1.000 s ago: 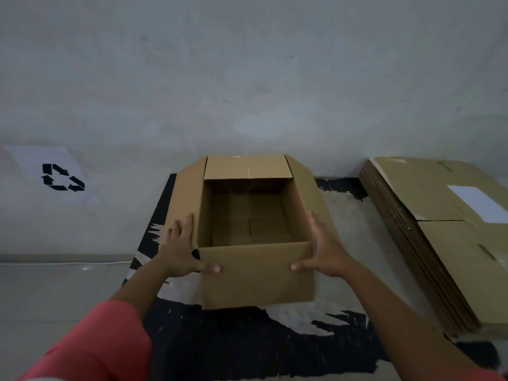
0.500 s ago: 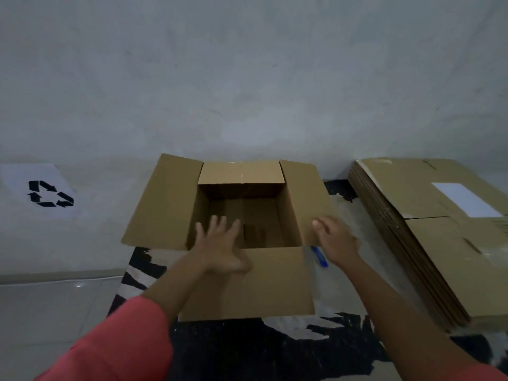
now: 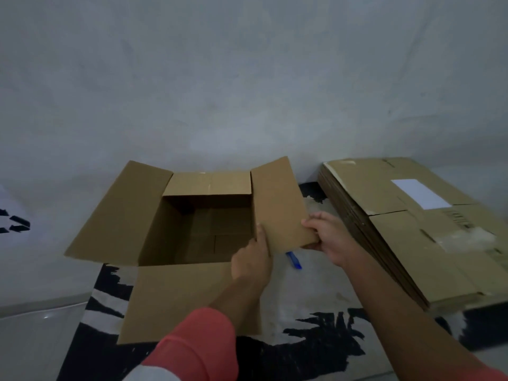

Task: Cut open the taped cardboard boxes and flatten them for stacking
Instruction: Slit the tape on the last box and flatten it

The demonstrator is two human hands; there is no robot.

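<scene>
Two hands work together: left hand (image 3: 251, 259) and right hand (image 3: 328, 237) both pinch the near edge of the right flap (image 3: 280, 204). Box (image 3: 178, 298) sits open on the mat (image 3: 316, 298), blue cutter (image 3: 294, 260) beside it. Likely next: flip it, slit bottom tape. Flattened stack (image 3: 398, 229) far right.

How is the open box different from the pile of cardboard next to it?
The open box stands up hollow with its flaps spread; the pile lies flat in layers. The left hand and right hand both grip the box's right flap; nobody touches the pile. The pile's top sheet carries a white label; the box shows none. Both are brown cardboard.
</scene>
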